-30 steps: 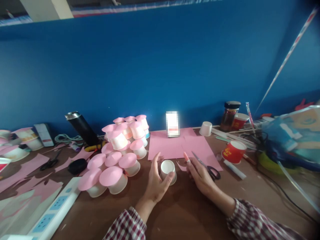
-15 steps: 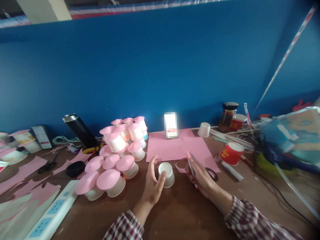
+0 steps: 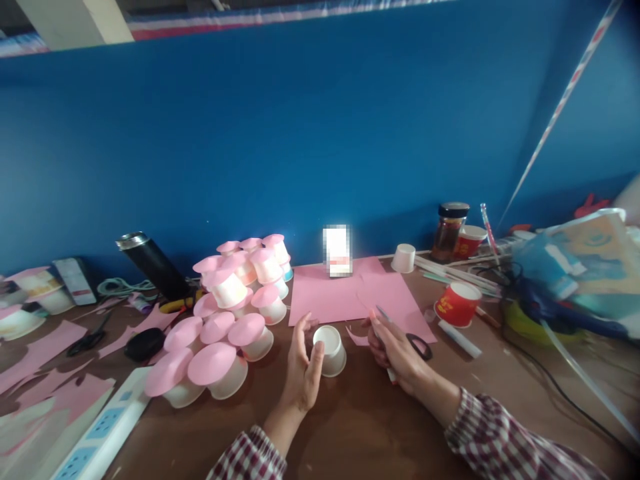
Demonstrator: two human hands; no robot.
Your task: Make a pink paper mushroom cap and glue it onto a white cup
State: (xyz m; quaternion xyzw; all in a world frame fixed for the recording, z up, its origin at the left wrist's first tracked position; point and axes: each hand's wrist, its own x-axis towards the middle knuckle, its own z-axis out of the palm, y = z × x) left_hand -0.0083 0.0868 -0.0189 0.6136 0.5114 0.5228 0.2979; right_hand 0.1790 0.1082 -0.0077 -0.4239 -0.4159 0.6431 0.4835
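An upside-down white paper cup (image 3: pixel 333 357) stands on the table in front of me. My left hand (image 3: pixel 303 370) curves around its left side, fingers apart, with the thumb overlapping the cup's near edge; whether it presses on the cup is hard to see. To the right of the cup, my right hand (image 3: pixel 397 353) is closed around a slim white pen-like thing (image 3: pixel 391 375), mostly hidden by the fingers. Scissors (image 3: pixel 420 347) with a black handle lie partly behind that hand. A sheet of pink paper (image 3: pixel 325 297) lies beyond both hands.
At left stand several white cups with pink paper cone tops (image 3: pixel 215 363). A power strip (image 3: pixel 103 427), a black flask (image 3: pixel 153 267) and pink scraps (image 3: pixel 43 347) lie farther left. On the right are a red paper cup (image 3: pixel 459 305), a white tube (image 3: pixel 460 339) and a dark jar (image 3: pixel 450 233).
The view has shifted slightly, moving everything a little left. My left thumb has drawn back a little from the cup's top. My right hand keeps its grip.
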